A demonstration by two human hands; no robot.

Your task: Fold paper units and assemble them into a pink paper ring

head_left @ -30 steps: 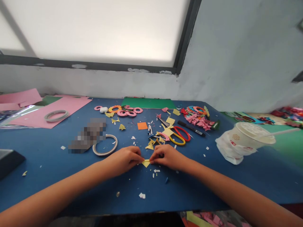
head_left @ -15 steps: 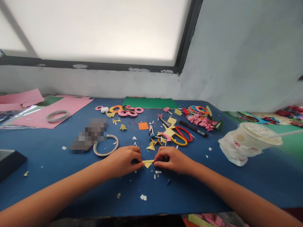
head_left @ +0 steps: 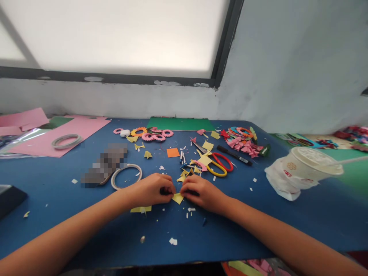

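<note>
A small yellow paper piece lies flat on the blue surface, nearer the person than the scissors and a little to their left. The left hand and right hand meet over it, each pinching one edge between thumb and fingertips, the other fingers curled under. Gripping from both sides and low against the surface probably steadies so small a piece and gives a firm backing for pressing it. The piece is pale yellow, roughly triangular with one point toward the person, and its upper edge is hidden by the fingertips. A second yellow scrap lies under the left wrist, farther left of the scissors; a tape ring lies well left of the scissors; an orange square lies left of and beyond them; a black marker lies just beyond them to the right; a lidded cup in a plastic bag stands well to their right. White and yellow offcuts are scattered around the scissors, likely left where they fell.
</note>
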